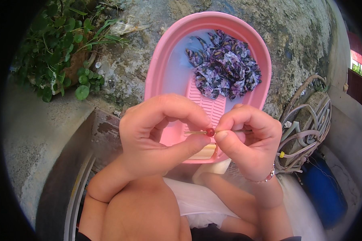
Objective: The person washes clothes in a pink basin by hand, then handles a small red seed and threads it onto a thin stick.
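Just above the near end of a pink plastic washtub [264, 60], my two hands meet at a small round red bead [210, 132]. My left hand [164, 135] pinches the bead between thumb and index finger. My right hand [249, 141], a beaded bracelet [270, 176] at its wrist, pinches a thin stick-like piece [194, 132] that shows on both sides of the bead; its exact kind is unclear. Wet purple and black patterned cloth [226, 66] lies bunched in cloudy water inside the tub, over part of its ribbed washboard [209, 105]. A yellowish block [202, 152] rests at the tub's near end.
Rough, weathered concrete [129, 66] surrounds the tub. Green round-leaved plants [60, 48] grow at the upper left. A coiled hose [310, 132] hangs around a block on the right, with a blue container [324, 192] below it. My bare knees are close beneath my hands.
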Demonstrator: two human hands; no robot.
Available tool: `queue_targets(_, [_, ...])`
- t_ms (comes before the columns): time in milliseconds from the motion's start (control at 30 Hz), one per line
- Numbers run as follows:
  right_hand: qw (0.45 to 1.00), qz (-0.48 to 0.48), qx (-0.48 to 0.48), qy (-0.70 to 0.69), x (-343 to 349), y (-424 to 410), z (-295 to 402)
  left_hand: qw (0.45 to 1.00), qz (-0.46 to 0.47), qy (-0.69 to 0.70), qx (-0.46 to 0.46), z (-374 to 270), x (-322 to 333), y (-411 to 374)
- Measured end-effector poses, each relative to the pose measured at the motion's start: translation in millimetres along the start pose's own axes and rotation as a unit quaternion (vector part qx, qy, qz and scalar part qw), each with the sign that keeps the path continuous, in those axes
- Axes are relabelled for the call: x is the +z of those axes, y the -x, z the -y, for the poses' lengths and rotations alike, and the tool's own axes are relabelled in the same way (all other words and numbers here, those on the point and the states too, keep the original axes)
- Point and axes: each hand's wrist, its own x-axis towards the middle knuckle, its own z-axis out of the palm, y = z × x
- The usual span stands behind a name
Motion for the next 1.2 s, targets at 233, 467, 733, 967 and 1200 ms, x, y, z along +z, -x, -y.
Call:
queue_targets(233, [1.0, 0.002, 0.001, 0.017, 2.4, -1.2, 1.7, 0.993, 0.08, -0.088, 0.004, -2.3, -6.8, -3.0])
queue_targets(467, [0.999, -0.002, 0.03, -0.014, 1.2, -0.6, -1.1, 0.999, 0.006, -0.045, -0.023, -6.4, 4.2, -4.8])
queue_targets(733, [0.999, 0.007, 0.037, -0.027, -0.3, -2.1, -3.2, 0.991, 0.052, -0.119, 0.035, -2.6, -4.2, -7.6])
queue_targets(967, [0.999, 0.011, 0.023, -0.031, -4.0, -3.3, -6.9, 0.993, 0.055, -0.105, 0.03, -2.4, -6.5, -8.8])
queue_targets(1200, [0.997, 0.006, 0.06, -0.045, -2.3, -1.8, -4.0, 0.994, 0.077, -0.052, 0.052, 4.3, -3.2, -8.8])
